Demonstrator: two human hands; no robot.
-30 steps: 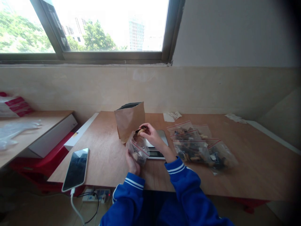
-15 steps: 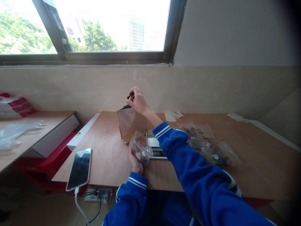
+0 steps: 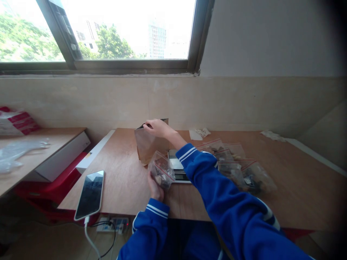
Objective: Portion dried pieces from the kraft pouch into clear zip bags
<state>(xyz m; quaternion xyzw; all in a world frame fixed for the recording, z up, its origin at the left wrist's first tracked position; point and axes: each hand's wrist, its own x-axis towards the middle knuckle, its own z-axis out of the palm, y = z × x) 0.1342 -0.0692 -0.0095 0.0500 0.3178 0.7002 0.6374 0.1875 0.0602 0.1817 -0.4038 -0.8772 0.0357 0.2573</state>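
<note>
A clear zip bag [image 3: 162,168] with a red seal line and small pale and brown pieces inside is held in my left hand [image 3: 155,187], whose fingers are wrapped round its lower left side. Behind it stands a brown paper bag [image 3: 148,146], upright with its dark mouth at the top. My right hand [image 3: 157,128] is at that mouth, its fingertips dipping inside and hidden, so I cannot tell what they hold. Partly under my right forearm lies a flat scale [image 3: 176,164], just right of the zip bag.
Several filled zip bags [image 3: 244,173] lie on the right of the wooden table [image 3: 119,184]. A phone [image 3: 89,195] with a white charging cable rests at the left edge. Crumpled tissue [image 3: 202,132] lies by the wall. Beyond a gap on the left is another table [image 3: 65,135].
My right hand has come down from above the paper bag into its mouth. The small dark and brown thing it pinched is now out of sight. My left hand stays put.
</note>
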